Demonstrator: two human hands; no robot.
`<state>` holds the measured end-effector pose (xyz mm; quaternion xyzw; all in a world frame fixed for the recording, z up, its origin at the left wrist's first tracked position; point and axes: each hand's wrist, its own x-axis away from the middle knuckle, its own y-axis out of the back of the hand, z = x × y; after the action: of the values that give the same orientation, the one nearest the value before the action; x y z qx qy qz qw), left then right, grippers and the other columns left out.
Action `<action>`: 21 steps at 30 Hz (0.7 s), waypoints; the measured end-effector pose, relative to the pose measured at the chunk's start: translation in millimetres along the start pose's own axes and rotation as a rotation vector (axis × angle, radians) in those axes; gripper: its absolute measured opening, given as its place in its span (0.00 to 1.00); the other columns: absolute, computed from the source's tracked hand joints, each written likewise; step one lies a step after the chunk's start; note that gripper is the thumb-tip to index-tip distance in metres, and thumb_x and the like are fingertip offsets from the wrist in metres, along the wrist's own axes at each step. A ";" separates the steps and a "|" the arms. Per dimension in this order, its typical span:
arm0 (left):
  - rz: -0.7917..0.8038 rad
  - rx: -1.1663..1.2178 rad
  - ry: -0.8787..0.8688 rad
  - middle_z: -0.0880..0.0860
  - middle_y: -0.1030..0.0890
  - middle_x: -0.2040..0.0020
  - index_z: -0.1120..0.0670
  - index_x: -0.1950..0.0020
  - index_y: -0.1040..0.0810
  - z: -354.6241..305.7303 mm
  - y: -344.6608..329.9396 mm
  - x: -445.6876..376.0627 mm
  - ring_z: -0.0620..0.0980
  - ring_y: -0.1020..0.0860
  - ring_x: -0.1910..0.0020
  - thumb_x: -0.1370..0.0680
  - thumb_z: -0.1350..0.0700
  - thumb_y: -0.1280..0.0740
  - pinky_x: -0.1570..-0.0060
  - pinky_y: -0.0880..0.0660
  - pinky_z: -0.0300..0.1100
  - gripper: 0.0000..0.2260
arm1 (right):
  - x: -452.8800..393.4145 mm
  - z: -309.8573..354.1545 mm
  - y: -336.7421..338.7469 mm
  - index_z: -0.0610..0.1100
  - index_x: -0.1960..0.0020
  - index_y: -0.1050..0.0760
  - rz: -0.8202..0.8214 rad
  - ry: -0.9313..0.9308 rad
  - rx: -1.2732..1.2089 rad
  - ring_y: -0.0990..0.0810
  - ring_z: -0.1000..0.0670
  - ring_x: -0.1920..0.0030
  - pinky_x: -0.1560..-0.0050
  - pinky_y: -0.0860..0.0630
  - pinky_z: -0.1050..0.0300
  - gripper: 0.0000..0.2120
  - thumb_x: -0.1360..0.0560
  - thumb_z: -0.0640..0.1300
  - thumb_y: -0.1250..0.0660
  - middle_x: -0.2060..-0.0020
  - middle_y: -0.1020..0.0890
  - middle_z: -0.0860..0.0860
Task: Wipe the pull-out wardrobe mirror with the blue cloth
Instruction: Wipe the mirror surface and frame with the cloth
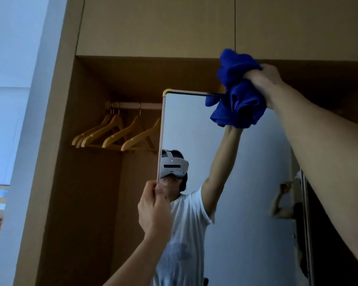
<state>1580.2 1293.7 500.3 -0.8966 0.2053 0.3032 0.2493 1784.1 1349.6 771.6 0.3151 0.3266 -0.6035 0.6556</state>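
The tall pull-out mirror (246,182) stands out of the open wardrobe, its thin pale frame running up its left edge to a rounded top corner. My right hand (262,79) grips a bunched blue cloth (238,87) and holds it against the mirror's top right area, over the top edge. My left hand (153,207) pinches the mirror's left edge at about mid height. The glass reflects a person in a white headset and white T-shirt with one arm raised.
Several wooden hangers (116,133) hang from a rail (135,105) inside the wardrobe, left of the mirror. A closed upper cabinet (153,25) sits above the opening. A white wall (10,100) lies at the far left.
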 end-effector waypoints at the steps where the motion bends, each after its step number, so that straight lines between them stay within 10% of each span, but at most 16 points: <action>1: -0.007 -0.016 -0.006 0.44 0.27 0.72 0.51 0.67 0.31 -0.4 -0.1 -0.5 0.43 0.29 0.71 0.22 0.59 0.43 0.65 0.33 0.46 0.14 | -0.6 0.0 0.8 0.46 0.47 0.24 0.030 -0.013 0.172 0.22 0.44 0.47 0.48 0.25 0.50 0.12 0.29 0.47 0.33 0.49 0.21 0.45; 4: 0.015 0.019 0.036 0.51 0.25 0.71 0.52 0.67 0.30 -3.8 -0.1 -0.6 0.51 0.27 0.68 0.26 0.52 0.43 0.65 0.29 0.55 0.11 | 4.1 4.0 9.9 0.53 0.34 0.29 0.032 -0.066 0.540 0.31 0.39 0.35 0.37 0.32 0.41 0.27 0.31 0.60 0.36 0.35 0.28 0.44; 7: 0.013 0.058 0.047 0.56 0.25 0.69 0.56 0.66 0.29 -17.8 -3.6 -10.3 0.56 0.27 0.67 0.27 0.42 0.45 0.63 0.29 0.54 0.19 | 6.6 8.7 17.0 0.48 0.36 0.29 0.252 -0.143 0.508 0.22 0.43 0.47 0.52 0.26 0.49 0.22 0.27 0.57 0.36 0.44 0.21 0.45; 10: 0.003 0.035 0.033 0.54 0.25 0.68 0.55 0.66 0.29 -33.5 -12.7 -29.0 0.52 0.27 0.66 0.23 0.41 0.46 0.61 0.30 0.48 0.22 | 6.1 8.0 18.3 0.45 0.38 0.28 0.310 -0.137 0.533 0.21 0.44 0.50 0.48 0.25 0.47 0.21 0.26 0.56 0.36 0.49 0.20 0.46; 16: -0.083 -0.179 -0.019 0.48 0.26 0.66 0.51 0.64 0.32 -34.2 -24.7 -28.2 0.46 0.28 0.65 0.18 0.46 0.53 0.69 0.38 0.42 0.19 | -11.1 5.2 -0.3 0.40 0.46 0.27 0.087 -0.206 0.069 0.24 0.50 0.67 0.70 0.29 0.57 0.09 0.26 0.41 0.36 0.63 0.23 0.48; 21: -0.117 -0.253 -0.068 0.47 0.27 0.68 0.51 0.64 0.33 -31.8 -27.5 -28.9 0.43 0.29 0.68 0.18 0.47 0.54 0.71 0.40 0.40 0.19 | -21.5 17.9 -43.1 0.38 0.35 0.30 0.024 -0.185 -0.020 0.21 0.49 0.64 0.70 0.26 0.58 0.22 0.28 0.40 0.35 0.52 0.19 0.45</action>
<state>1587.3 1303.6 549.9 -0.9204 0.1043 0.3420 0.1581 1740.7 1344.6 798.7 0.2553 0.2668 -0.6189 0.6933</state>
